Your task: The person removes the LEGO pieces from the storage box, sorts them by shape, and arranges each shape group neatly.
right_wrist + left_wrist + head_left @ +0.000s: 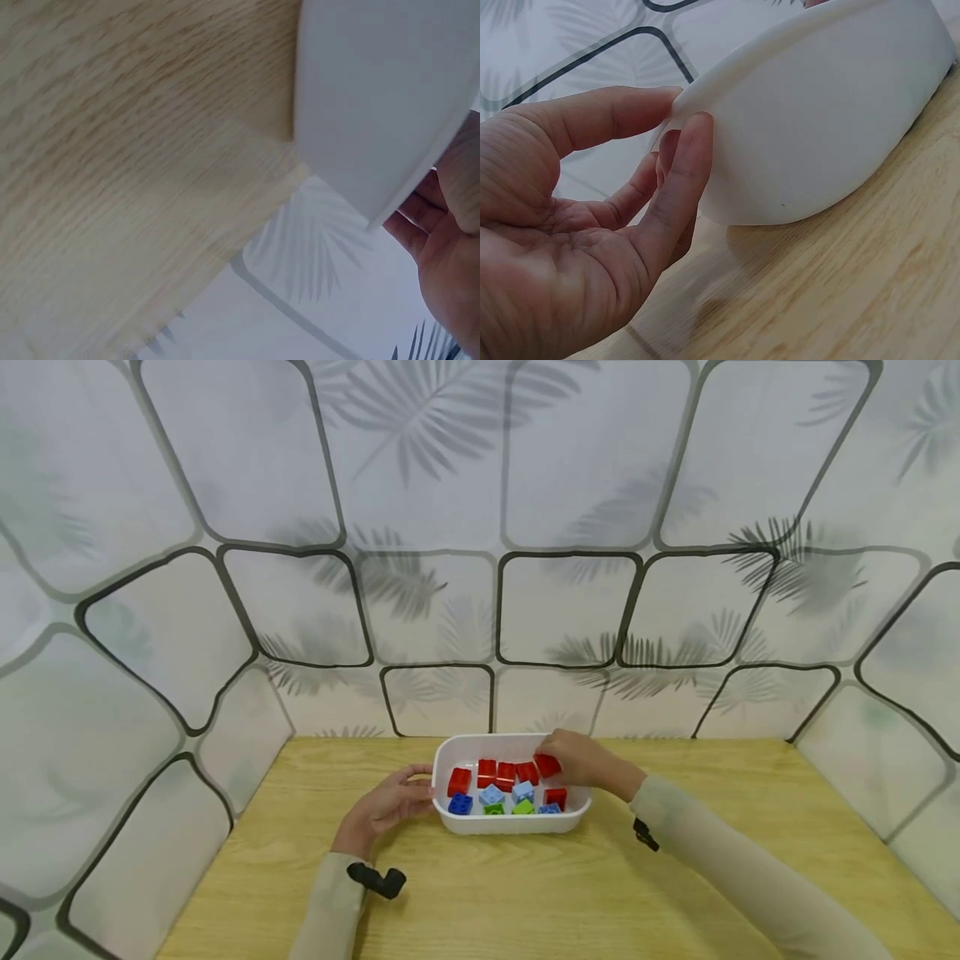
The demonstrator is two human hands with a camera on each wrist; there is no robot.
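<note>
A white plastic bin (pixel 510 824) stands on the wooden table, holding red, blue, light blue and green toy building bricks. At its left end, my left hand (pixel 393 802) touches the outer wall and rim with slightly bent fingertips (pixel 694 139). My right hand (pixel 581 762) reaches over the back right rim and pinches a red brick (pixel 548 766) inside the bin. In the right wrist view, the bin wall (pixel 382 97) hides the brick and part of the right hand (pixel 450 262).
Other red bricks (pixel 506 775) lie along the back of the bin, with a dark blue brick (pixel 461 804) at its front left. Behind the table (pixel 480 893) rises a patterned cloth backdrop (pixel 435 610), which also closes off both sides.
</note>
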